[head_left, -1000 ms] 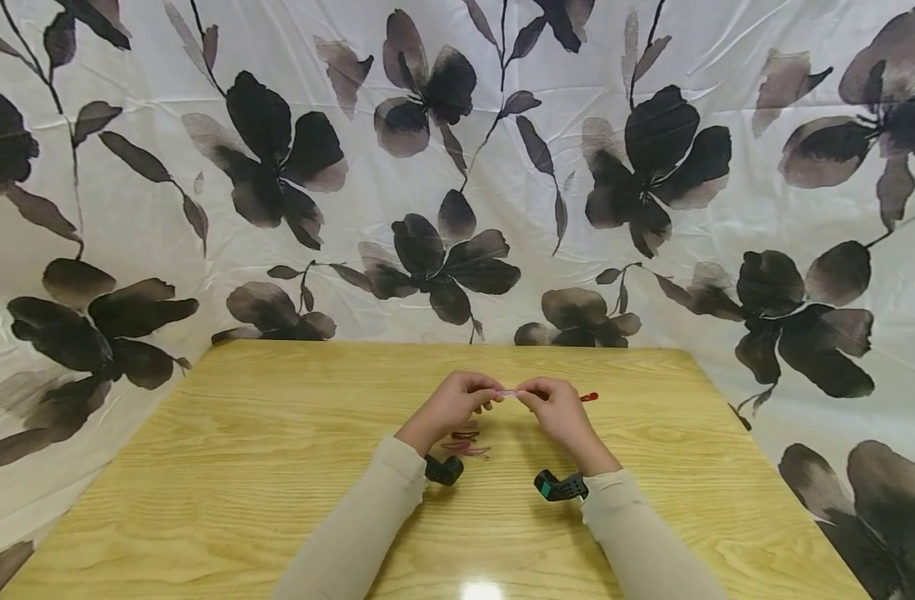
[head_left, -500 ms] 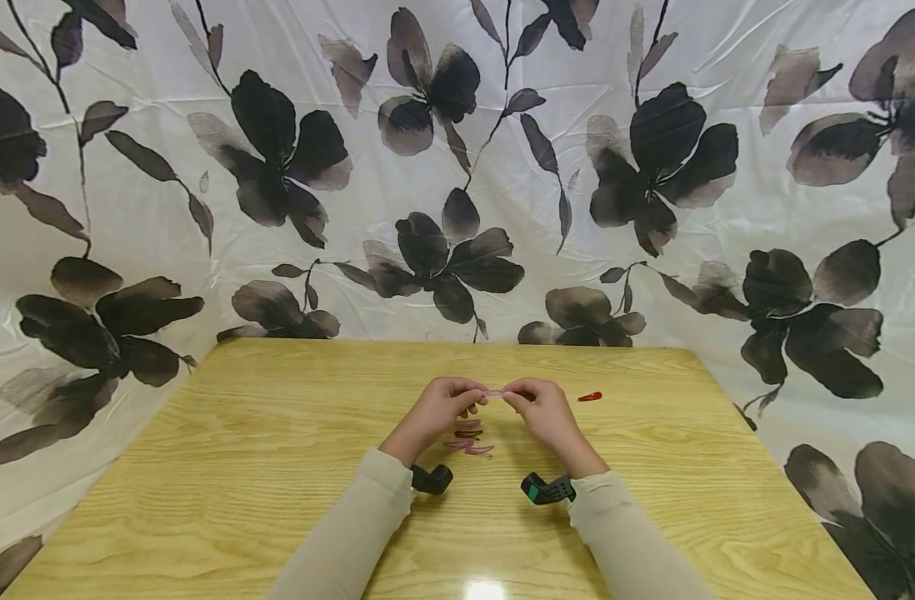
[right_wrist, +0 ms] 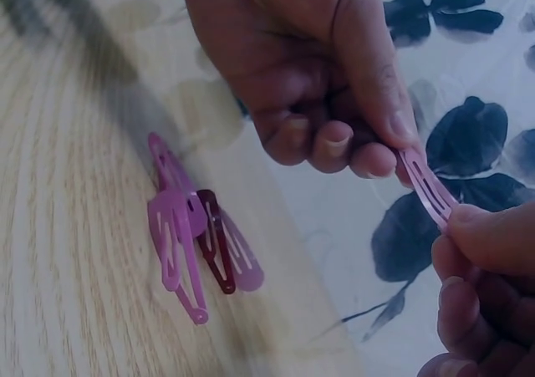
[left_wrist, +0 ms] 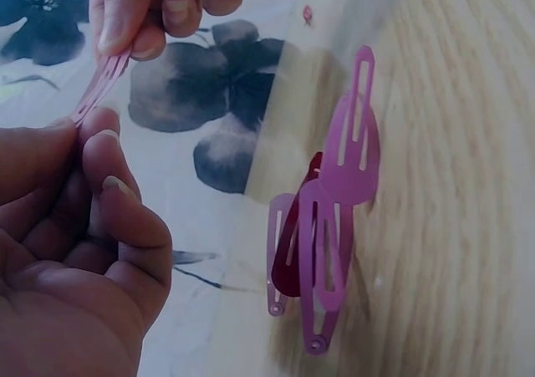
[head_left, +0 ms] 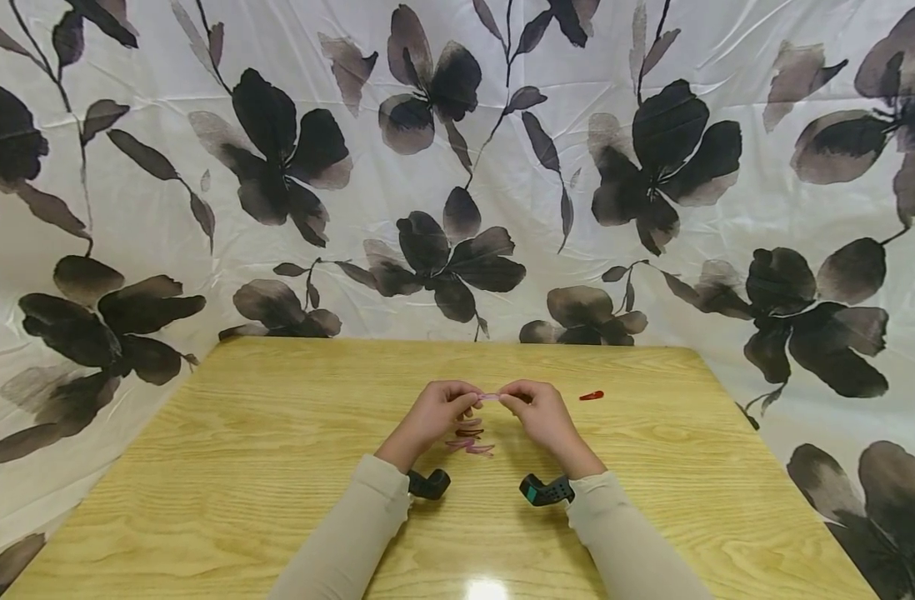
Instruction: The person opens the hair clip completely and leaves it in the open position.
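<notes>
A pink snap hair clip (right_wrist: 428,186) is stretched between both hands, above the table. My left hand (head_left: 429,417) pinches one end of it between thumb and fingertips. The other end is pinched the same way by my right hand (head_left: 543,415). Below and nearer to me lies a small pile of snap clips. In the left wrist view a pink clip (left_wrist: 349,164) lies at the top of the pile, another pink clip (left_wrist: 308,260) overlaps it, and a dark red clip (left_wrist: 288,272) sits partly behind. A paler pink clip (right_wrist: 244,264) shows at the pile's edge.
A single red snap clip (head_left: 591,395) lies on the wood-grain table (head_left: 277,450), to the right of my right hand. Behind the table hangs a white cloth with dark flowers (head_left: 442,258). Black camera mounts (head_left: 429,484) sit at both wrists.
Both hands have shifted a little to the left with the pink hair clip between them. The red clip, partly covered by my right hand earlier, now shows whole.
</notes>
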Demonstrator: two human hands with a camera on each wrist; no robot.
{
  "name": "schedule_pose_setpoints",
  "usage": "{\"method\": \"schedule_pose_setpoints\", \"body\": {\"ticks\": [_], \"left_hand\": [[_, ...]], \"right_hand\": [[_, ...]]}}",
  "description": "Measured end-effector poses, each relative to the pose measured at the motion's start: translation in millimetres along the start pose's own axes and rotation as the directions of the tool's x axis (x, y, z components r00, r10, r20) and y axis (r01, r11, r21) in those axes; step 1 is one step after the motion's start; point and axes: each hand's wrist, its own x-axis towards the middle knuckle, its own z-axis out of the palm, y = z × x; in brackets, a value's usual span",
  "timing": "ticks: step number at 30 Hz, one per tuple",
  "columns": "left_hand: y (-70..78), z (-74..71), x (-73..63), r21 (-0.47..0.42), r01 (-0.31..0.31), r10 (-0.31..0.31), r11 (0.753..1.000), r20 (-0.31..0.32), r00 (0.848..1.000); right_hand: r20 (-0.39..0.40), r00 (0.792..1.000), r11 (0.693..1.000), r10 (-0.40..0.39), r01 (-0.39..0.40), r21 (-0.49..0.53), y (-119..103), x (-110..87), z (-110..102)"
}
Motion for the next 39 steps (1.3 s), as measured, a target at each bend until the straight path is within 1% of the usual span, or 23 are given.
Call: {"method": "schedule_pose_setpoints", "body": {"ticks": [8,13,20,28,34,39], "left_hand": [[-0.9,1.0,-0.8,0.025,-0.03,0.03,0.999,0.008,1.0],[-1.5,0.4,-2.0,0.015,-0.032,0.031,0.999,0.018,0.999],[-1.4,-0.8,-3.0,0.028,-0.044,0.044,0.999,0.022,0.999],[-3.6,-1.2,-3.8,0.005,-0.042,0.042,0.999,0.042,0.998],[-4.0,-2.5,-2.5,-0.013,-0.035,0.035,0.999,0.059,0.998],[-4.1,-2.6,-2.6,-0.027,-0.041,0.042,0.999,0.064,0.997]], "right_hand": [[0.008,1.0,1.0,-0.009,0.008,0.008,0.4,-0.9,-1.1],[0.014,1.0,1.0,0.002,-0.002,0.011,0.1,-1.1,-1.0],[0.028,1.0,1.0,-0.003,0.003,0.019,-0.8,-1.2,-1.0],[0.05,0.999,0.999,-0.022,0.02,0.032,0.3,-1.2,-1.9],[0.066,0.998,0.998,-0.017,0.012,0.064,1.1,-1.3,-2.8],[0.08,0.997,0.996,-0.012,0.005,0.084,2.1,-0.1,-3.5]]}}
